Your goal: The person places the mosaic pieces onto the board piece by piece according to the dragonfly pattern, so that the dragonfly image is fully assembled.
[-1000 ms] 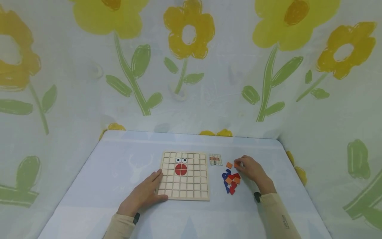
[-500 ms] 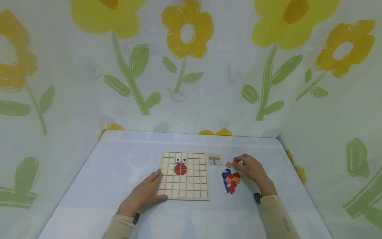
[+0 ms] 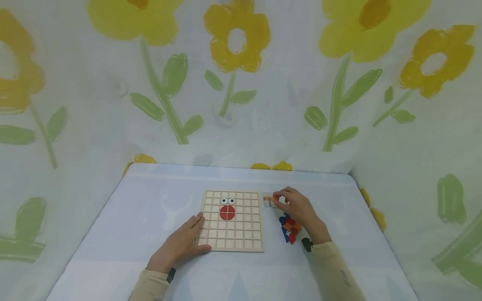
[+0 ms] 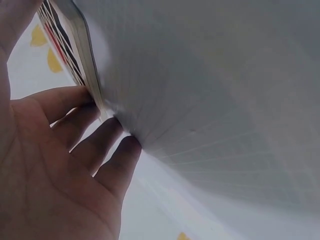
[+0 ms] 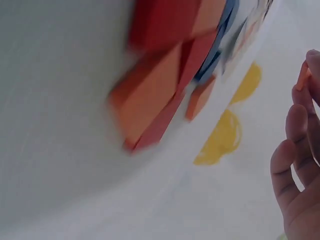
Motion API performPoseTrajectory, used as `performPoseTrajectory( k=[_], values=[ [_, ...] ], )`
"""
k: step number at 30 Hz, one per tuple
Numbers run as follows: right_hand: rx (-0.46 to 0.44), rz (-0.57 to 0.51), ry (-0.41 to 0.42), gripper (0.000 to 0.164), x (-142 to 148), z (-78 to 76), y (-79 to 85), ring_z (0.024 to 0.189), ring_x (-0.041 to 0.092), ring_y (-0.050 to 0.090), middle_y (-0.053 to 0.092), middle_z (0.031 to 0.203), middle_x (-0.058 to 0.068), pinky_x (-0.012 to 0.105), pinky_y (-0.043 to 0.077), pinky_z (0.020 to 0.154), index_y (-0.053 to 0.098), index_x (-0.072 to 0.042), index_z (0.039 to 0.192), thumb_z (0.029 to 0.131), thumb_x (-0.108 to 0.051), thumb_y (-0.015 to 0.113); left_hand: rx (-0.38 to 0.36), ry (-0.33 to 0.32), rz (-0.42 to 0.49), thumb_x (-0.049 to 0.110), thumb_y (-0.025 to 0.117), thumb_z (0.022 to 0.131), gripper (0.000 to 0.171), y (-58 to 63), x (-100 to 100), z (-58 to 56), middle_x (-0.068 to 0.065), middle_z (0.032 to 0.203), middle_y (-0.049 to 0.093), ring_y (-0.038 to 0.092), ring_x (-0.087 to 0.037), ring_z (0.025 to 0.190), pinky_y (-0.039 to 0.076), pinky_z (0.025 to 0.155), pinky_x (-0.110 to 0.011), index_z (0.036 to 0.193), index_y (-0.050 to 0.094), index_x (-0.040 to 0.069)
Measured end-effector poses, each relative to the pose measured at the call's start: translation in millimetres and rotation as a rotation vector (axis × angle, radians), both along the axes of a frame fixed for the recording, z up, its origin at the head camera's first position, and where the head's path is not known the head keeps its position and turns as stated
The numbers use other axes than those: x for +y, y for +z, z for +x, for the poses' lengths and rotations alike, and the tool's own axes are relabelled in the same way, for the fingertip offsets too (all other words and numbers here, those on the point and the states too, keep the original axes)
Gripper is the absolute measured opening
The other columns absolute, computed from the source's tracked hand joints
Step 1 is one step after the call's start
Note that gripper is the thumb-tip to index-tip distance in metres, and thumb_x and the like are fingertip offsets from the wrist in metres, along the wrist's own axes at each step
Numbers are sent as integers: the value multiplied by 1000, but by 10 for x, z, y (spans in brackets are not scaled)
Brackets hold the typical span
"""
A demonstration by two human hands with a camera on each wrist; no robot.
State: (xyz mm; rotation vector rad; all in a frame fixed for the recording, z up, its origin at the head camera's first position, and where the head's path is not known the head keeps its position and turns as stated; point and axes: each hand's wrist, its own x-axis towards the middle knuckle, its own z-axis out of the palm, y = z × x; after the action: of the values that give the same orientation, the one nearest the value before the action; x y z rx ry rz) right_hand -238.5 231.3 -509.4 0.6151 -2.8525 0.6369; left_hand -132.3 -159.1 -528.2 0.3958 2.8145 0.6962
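Head view: your right hand (image 3: 299,207) pinched an orange tile (image 3: 275,199) between thumb and fingertips, over the edge of the pattern card (image 3: 267,200) and right of the wooden grid board (image 3: 248,234). Your left hand (image 3: 182,243) lay against the board's left edge, its fingers extended and thumb spread apart. Two eye tiles (image 3: 227,201) sat above a red circle (image 3: 225,210) in the grid; loose pieces (image 3: 289,226) lay heaped on the worktop (image 3: 241,274). The step in hand seemed to be bringing over one tile; next probably called for squaring it with a bare cell while steadying the board.
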Motion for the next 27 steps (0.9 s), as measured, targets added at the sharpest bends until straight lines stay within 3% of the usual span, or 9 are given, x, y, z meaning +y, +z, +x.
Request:
performPoseTrajectory(
  k=[5, 8, 27],
  values=[
    [118, -40, 170, 30, -241, -14, -9, 85, 16, 63, 67, 102, -5, 29, 57, 70, 76, -15, 116, 87, -19, 83, -6, 12, -11, 52, 81, 81, 102, -8, 2, -17, -10, 167, 25, 25, -35, 151, 29, 121, -49, 157, 34, 2],
    [157, -27, 218, 30, -363, -19, -11, 88, 17, 64, 68, 102, -4, 30, 58, 74, 76, -15, 116, 87, -19, 83, -18, 14, -16, 52, 82, 81, 103, -12, 11, -28, -9, 167, 24, 24, -34, 152, 29, 122, -48, 157, 34, 3],
    [37, 42, 185, 30, -727, -12, 15, 99, 11, 64, 68, 108, -9, 26, 58, 85, 75, -22, 120, 91, -29, 79, -27, 21, -6, 53, 82, 79, 104, -58, 22, -31, -8, 167, 24, 24, -34, 152, 29, 122, -49, 158, 34, 4]
  ],
)
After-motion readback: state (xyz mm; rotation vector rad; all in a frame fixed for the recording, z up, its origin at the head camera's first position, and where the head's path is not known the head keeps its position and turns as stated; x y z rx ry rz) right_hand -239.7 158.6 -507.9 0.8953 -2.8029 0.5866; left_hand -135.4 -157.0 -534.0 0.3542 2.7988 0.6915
